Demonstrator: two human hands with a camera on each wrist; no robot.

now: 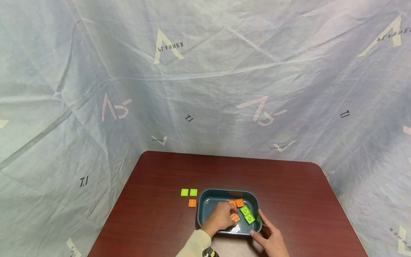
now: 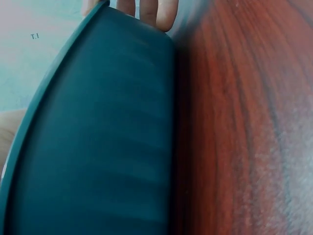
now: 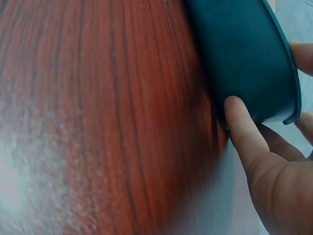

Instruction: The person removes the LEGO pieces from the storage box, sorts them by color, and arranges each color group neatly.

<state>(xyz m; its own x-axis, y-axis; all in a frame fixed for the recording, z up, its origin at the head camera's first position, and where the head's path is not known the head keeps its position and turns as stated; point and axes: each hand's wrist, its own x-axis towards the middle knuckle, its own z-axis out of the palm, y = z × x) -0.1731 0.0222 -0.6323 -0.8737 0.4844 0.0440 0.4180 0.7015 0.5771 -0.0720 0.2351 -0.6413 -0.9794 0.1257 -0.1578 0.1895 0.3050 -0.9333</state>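
Note:
A dark teal tray [image 1: 205, 192] sits on the table. My left hand [image 1: 221, 216] reaches over its front rim, and the curled fingers pinch an orange toy brick [image 1: 235, 217] with its studs showing. Around the front right corner of the tray my right hand [image 1: 273, 242] grips, thumb [image 1: 252, 233] at the front and a finger along the right side. In the right wrist view, a digit of the right hand [image 3: 279, 181] presses the tray's outer wall [image 3: 244, 58]. Inside the tray lie orange bricks [image 1: 239, 202] and two green bricks [image 1: 249, 218], right of the left hand.
Left of the tray, two green bricks [image 1: 184, 192] and one orange brick [image 1: 192, 203] lie on the dark red wooden table [image 1: 154, 221]. Grey-white sheeting [image 1: 205, 89] with printed letters hangs behind and on both sides.

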